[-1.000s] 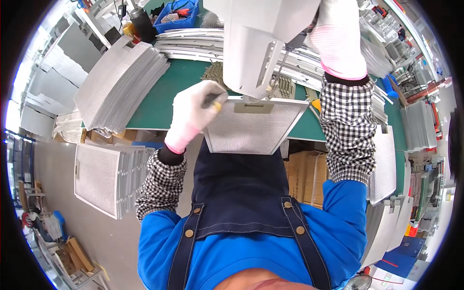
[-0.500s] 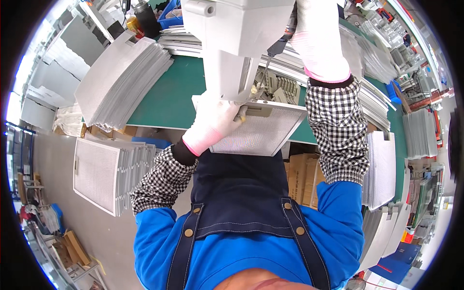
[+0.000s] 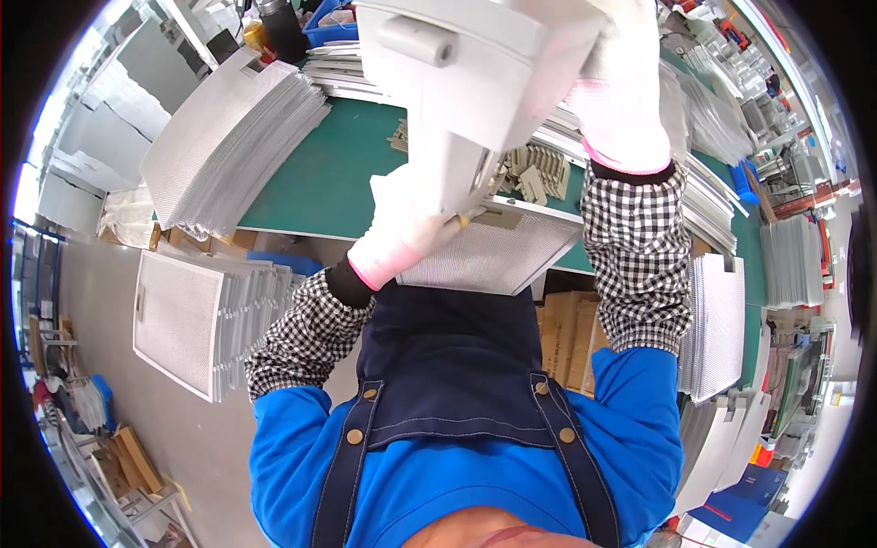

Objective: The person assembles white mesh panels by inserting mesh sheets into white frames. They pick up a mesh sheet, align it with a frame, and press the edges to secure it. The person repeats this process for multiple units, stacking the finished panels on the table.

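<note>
My left hand, in a white glove with a pink cuff, grips the upper left of a silver mesh filter panel. The panel leans in front of my apron at the bench's near edge, a grey latch plate along its top. My right hand, gloved likewise, is raised beyond the panel. Its fingers are curled behind a large light-grey housing, which hides what they hold; half a second ago a dark screwdriver with a thin shaft showed there. Several grey plastic pieces lie behind the panel.
A tall stack of mesh panels stands on the green bench at left. More panels are at lower left and at right. Cardboard boxes sit under the bench. A blue bin is at the back.
The grey housing has shifted right in view and now covers the screwdriver. My right hand has moved slightly down and to the right. My left hand stays on the panel.
</note>
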`<state>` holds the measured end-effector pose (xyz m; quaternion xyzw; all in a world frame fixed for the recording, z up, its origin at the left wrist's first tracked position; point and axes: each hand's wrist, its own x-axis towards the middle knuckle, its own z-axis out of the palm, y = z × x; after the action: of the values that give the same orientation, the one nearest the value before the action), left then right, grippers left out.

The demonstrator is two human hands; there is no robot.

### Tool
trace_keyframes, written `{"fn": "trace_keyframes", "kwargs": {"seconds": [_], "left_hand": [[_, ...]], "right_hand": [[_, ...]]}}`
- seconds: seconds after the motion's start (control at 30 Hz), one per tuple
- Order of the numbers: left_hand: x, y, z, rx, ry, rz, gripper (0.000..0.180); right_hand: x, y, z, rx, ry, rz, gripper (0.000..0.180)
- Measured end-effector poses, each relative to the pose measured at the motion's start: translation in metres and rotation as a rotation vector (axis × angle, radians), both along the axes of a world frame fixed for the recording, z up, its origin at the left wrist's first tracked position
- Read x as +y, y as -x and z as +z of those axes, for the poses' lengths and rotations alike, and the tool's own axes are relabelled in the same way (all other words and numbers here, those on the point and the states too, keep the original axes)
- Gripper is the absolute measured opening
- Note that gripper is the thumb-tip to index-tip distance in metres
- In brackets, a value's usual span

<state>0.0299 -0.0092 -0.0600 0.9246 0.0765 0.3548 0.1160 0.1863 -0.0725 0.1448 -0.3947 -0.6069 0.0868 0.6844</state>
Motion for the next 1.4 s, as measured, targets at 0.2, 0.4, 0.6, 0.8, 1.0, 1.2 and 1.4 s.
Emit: {"fn": "trace_keyframes", "kwargs": {"seconds": [0.2,0.4,0.6,0.8,1.0,1.2,1.4], "left_hand": [[0.011,0.000,-0.017,-0.034,0.228,-0.201,0.029],[0.005,0.005,0.000,-0.027,-0.027,-0.238,0.023],[0.004,0.009,0.016,0.013,-0.159,-0.201,0.025],[0.002,0.020,0.001,-0.008,-0.146,-0.012,0.037],[0.003,0.047,-0.058,-0.221,0.997,0.119,0.045],[-0.001,0.071,-0.084,-0.345,0.907,0.346,0.033],[0.108,0.233,0.012,-0.708,0.418,0.711,0.052]], "right_hand": [[-0.010,-0.006,-0.010,0.021,0.042,0.006,0.019],[-0.012,-0.008,-0.023,0.075,0.067,-0.037,0.018],[-0.019,-0.010,-0.034,0.109,0.069,-0.099,0.018],[-0.021,-0.013,-0.034,0.138,0.061,-0.165,0.019],[-0.012,-0.047,-0.011,0.229,-0.082,-0.167,0.022],[-0.031,-0.163,-0.027,0.062,-0.075,-0.295,0.045],[-0.101,-0.344,-0.128,-0.281,0.778,-1.388,0.079]]}}
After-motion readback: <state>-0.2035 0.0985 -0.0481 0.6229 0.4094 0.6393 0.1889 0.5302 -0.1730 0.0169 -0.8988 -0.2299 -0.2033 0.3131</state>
